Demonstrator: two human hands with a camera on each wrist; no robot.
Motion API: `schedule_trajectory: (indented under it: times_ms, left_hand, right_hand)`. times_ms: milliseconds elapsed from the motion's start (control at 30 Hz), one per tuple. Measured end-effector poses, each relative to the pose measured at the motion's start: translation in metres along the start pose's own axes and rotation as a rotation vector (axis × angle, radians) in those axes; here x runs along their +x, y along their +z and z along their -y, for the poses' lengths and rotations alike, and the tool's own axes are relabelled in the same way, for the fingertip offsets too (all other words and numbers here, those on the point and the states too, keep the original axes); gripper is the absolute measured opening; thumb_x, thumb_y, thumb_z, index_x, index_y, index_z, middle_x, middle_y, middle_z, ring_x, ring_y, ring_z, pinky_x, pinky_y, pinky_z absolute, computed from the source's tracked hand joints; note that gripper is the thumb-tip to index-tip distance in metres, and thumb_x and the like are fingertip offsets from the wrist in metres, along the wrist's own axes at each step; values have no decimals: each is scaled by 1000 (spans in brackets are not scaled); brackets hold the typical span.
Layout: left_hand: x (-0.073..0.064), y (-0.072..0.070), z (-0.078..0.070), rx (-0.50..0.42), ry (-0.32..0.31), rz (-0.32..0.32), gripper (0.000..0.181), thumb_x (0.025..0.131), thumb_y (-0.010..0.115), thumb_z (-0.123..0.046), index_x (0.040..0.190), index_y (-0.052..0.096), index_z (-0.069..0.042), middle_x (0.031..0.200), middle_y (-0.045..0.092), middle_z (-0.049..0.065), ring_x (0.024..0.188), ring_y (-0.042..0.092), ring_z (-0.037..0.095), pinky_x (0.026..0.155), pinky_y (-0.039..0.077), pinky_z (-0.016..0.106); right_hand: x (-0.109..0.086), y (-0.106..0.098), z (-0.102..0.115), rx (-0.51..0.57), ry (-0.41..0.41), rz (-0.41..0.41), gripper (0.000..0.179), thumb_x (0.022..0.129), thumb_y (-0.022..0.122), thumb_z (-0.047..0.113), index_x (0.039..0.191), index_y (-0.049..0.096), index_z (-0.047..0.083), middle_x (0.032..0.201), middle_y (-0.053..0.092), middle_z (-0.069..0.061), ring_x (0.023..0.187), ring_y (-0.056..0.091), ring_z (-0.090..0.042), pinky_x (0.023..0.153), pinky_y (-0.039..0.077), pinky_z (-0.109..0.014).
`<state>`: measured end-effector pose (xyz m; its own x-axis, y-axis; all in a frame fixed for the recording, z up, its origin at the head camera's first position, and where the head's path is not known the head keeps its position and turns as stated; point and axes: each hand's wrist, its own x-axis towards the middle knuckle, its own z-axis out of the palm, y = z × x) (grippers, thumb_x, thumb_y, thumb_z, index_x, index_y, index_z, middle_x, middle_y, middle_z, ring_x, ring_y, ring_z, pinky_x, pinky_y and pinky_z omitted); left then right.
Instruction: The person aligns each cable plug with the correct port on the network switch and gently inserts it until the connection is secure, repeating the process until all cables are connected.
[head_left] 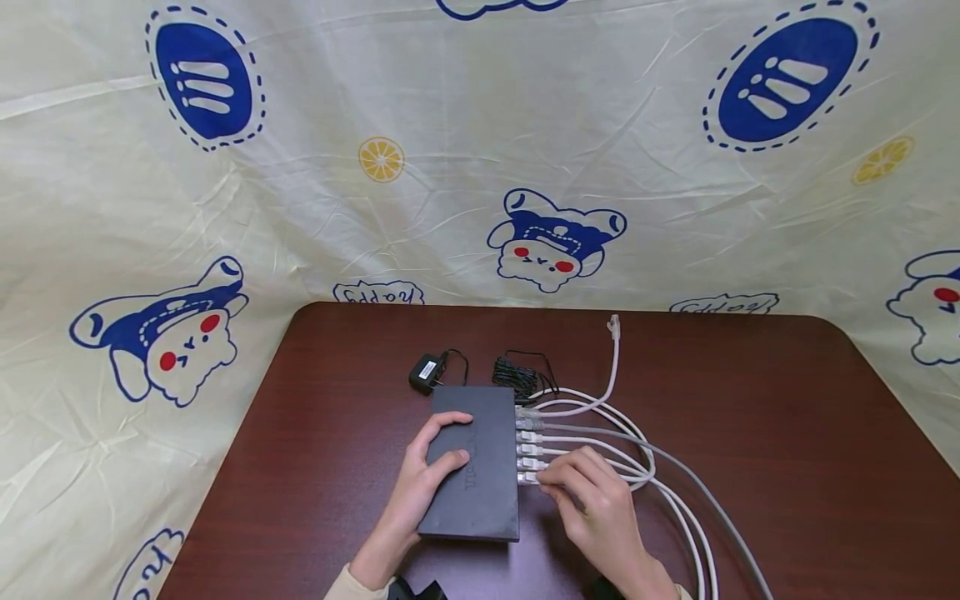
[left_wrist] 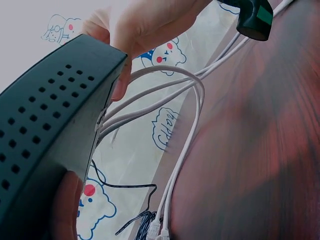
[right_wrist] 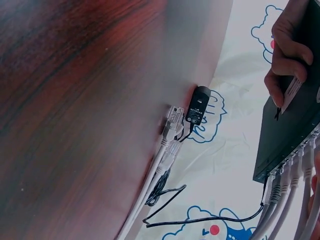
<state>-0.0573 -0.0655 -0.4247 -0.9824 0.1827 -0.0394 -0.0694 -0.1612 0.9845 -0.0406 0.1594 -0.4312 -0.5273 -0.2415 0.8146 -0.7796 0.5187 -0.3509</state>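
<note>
A black network switch (head_left: 483, 508) with a vented side (left_wrist: 40, 120) is held by my left hand (head_left: 412, 483). The thumb lies on its top and fingers curl under it, as the right wrist view shows. The switch is raised above the table. Several white Ethernet cables and one grey Ethernet cable (head_left: 682, 462) run into the ports along its right edge. At the port nearest me, my right hand (head_left: 596, 500) pinches the plug end of a white Ethernet cable (head_left: 527, 478). Its fingertips partly cover that plug, so how deep it sits cannot be told.
Beyond the switch lie a black power adapter (head_left: 427, 372) and a bundled black cord (head_left: 515, 377). A loose cable end with a clear plug (head_left: 614, 327) points toward the back edge of the brown table (head_left: 787, 433). A patterned sheet (head_left: 450, 225) hangs behind.
</note>
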Motion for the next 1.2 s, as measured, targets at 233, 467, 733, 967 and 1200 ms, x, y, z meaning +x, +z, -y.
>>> schedule_trajectory:
  times_ms: [233,467,733,967,1200]
  left_hand:
    - [-1,2,0,22,-16,0,38,86,62,-8,123,59,-17,124,50,11,101,50,26,78,45,36]
    - [-1,3,1,55,1,-14,38,85,62,-8,122,60,-18,126,51,7,108,47,25,87,38,38]
    - [1,4,5,44,-3,-26,36,84,64,-9,119,60,-17,127,51,5,109,46,25,89,37,38]
    - [4,5,9,22,6,-34,36,84,64,-6,118,61,-14,125,52,6,108,48,24,90,37,37]
    - [5,5,13,1,-3,-37,36,84,64,-7,119,61,-14,125,51,7,109,47,25,89,37,37]
  right_hand:
    - [3,2,1,29,-48,-33,5,76,68,3,77,69,9,79,61,1,70,55,-15,64,43,-25]
    - [2,4,1,25,-46,-29,10,84,63,9,75,68,8,79,60,2,70,55,-13,65,44,-24]
    - [-1,1,0,8,-2,15,5,79,64,7,78,68,10,82,60,4,73,55,-13,67,44,-23]
    - [-3,-1,1,-14,44,42,15,90,58,17,80,68,12,84,60,6,77,55,-12,71,43,-23]
    - [-4,-5,4,22,124,98,19,74,68,-2,87,69,11,88,60,4,82,56,-15,77,42,-23]
